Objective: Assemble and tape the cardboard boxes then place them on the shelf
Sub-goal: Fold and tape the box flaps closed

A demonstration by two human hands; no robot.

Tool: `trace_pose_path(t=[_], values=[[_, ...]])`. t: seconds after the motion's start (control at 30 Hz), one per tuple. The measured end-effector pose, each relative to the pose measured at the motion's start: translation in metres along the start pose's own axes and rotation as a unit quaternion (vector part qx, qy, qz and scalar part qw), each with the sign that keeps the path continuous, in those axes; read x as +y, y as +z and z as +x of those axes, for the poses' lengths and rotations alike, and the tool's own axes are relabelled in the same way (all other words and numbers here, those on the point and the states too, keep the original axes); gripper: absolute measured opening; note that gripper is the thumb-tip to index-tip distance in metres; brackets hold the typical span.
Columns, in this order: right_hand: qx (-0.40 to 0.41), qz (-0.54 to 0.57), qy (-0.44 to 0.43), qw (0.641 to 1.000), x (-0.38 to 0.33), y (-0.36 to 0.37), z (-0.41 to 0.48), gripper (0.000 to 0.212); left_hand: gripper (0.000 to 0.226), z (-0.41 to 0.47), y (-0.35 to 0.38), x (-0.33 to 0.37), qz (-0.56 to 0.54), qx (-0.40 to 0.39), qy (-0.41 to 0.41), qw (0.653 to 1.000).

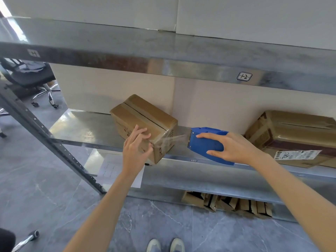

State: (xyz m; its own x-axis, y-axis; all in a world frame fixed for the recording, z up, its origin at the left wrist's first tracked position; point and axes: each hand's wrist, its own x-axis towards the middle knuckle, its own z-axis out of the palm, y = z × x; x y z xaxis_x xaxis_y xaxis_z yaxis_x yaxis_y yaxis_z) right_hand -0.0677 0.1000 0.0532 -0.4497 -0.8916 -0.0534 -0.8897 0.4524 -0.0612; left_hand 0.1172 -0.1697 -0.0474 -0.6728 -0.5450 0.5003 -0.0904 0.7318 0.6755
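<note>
A small brown cardboard box [145, 117] sits at an angle on the middle metal shelf [85, 128], its near corner over the shelf's front edge and clear tape along its top seam. My left hand [135, 148] presses against the box's near end with fingers spread over the tape. My right hand [231, 146] grips a blue tape dispenser [205, 142] just right of the box. A strip of clear tape [174, 139] stretches from the dispenser to the box's corner.
A larger taped box [294, 131] with a white label stands on the same shelf at right. Flattened cardboard [227, 202] lies under the lowest shelf. A sheet of paper [112, 170] lies on the lower shelf. An office chair [31, 77] stands at far left.
</note>
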Motion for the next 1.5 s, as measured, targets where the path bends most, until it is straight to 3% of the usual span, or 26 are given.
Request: trace_pose_path(t=[0.4, 0.7, 0.97, 1.13, 1.27, 1.5], values=[[0.018, 0.002, 0.01, 1.0, -0.003, -0.005, 0.007, 0.056, 0.022, 0.013, 0.014, 0.004, 0.017, 0.065, -0.015, 0.998], [0.016, -0.005, 0.015, 1.0, -0.003, 0.001, 0.015, 0.057, 0.037, 0.012, 0.013, -0.003, 0.052, -0.008, 0.004, 0.999], [0.016, 0.004, 0.011, 1.0, -0.001, 0.001, 0.021, 0.057, 0.026, 0.017, 0.012, -0.004, 0.047, 0.018, 0.027, 0.998], [0.014, 0.005, 0.008, 1.0, 0.0, 0.002, 0.024, 0.057, 0.02, 0.021, 0.013, -0.001, 0.017, 0.052, -0.001, 0.999], [0.02, 0.003, 0.004, 1.0, 0.0, 0.001, 0.025, 0.058, 0.022, 0.015, 0.015, -0.007, 0.03, 0.026, 0.022, 0.999], [0.022, 0.004, 0.001, 1.0, 0.0, 0.0, 0.028, 0.057, 0.047, 0.005, 0.016, -0.008, 0.051, -0.042, 0.019, 0.998]])
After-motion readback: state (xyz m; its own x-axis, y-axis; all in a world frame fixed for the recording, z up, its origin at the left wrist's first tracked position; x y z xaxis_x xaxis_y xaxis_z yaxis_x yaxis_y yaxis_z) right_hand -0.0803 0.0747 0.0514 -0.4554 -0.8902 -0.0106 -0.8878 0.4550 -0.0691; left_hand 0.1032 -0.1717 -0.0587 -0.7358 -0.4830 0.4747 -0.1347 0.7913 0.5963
